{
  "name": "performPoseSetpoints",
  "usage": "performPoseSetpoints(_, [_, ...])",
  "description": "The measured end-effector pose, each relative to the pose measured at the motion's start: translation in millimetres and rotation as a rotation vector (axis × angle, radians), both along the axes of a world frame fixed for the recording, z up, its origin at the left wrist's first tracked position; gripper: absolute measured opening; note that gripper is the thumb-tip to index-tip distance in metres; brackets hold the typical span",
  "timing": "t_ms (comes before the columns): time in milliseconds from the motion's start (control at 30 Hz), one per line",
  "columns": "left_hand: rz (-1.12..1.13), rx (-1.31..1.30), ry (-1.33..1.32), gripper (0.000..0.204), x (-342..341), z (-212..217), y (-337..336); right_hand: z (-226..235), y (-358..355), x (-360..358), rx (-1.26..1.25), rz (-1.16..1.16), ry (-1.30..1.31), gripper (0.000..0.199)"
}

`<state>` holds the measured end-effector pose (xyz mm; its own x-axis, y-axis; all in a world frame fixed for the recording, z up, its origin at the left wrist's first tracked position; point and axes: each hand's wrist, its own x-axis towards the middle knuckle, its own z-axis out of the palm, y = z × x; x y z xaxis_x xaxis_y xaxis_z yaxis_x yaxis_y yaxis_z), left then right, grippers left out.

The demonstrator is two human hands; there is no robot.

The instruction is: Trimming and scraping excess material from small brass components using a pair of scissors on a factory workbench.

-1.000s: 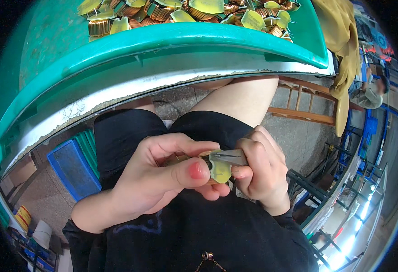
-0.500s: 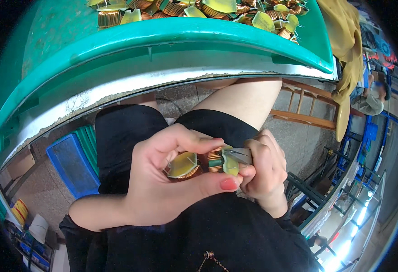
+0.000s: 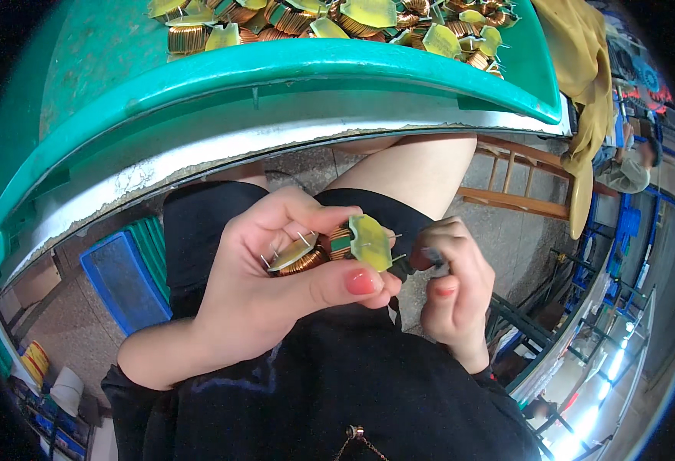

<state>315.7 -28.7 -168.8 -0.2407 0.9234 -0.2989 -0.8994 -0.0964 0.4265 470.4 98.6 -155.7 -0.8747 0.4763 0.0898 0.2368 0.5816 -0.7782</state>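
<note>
Above my lap, my left hand (image 3: 249, 288) is closed around two copper-wound toroidal coils. One coil (image 3: 370, 243) sits between thumb and fingertips, its yellow-green base plate turned to the right and thin wire pins sticking out. Deeper in the palm lies the second coil (image 3: 301, 260), its plate tilted upward with several pins showing. A short way to the right, apart from the coils, my right hand (image 3: 462, 288) is curled shut around a small grey metal tool (image 3: 435, 260); most of the tool is hidden by the fingers and blurred.
A green tray (image 3: 291, 60) with a heap of similar coils (image 3: 353, 19) rests on a white-edged table ahead. A mustard cloth (image 3: 583, 92) hangs at its right. There is a wooden ladder-like frame (image 3: 518, 201) beyond my knees, and a blue crate (image 3: 122, 280) on the left.
The grey tool has come away from the front coil as my right hand moved right. My left hand has turned slightly, so the front coil's plate faces more into view.
</note>
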Motion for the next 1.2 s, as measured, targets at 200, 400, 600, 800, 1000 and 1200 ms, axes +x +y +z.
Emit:
performPoseSetpoints(200, [-0.082, 0.004, 0.260, 0.041, 3, -11, -4, -2, 0, -2, 0.111, 0.090, -0.025, 0.032])
performPoseSetpoints(400, [-0.108, 0.067, 0.374, 0.045, 2, -14, -4, 2, -1, -10, 0.166, 0.123, 0.028, 0.032])
performPoseSetpoints(600, [-0.089, 0.085, 0.418, 0.044, 5, -15, -4, 2, -2, -7, 0.297, 0.150, -0.017, 0.032])
performPoseSetpoints(800, [-0.077, 0.037, 0.420, 0.043, 9, -14, -5, 0, -7, -2, 0.397, 0.114, -0.029, 0.033])
performPoseSetpoints(1000, [-0.046, 0.036, 0.280, 0.040, 3, -7, 5, -8, -8, -2, -0.057, -0.161, 0.205, 0.036])
performPoseSetpoints(1200, [-0.144, 0.039, 0.099, 0.041, -6, 0, 5, 0, 8, 5, -0.247, -0.201, 0.218, 0.037])
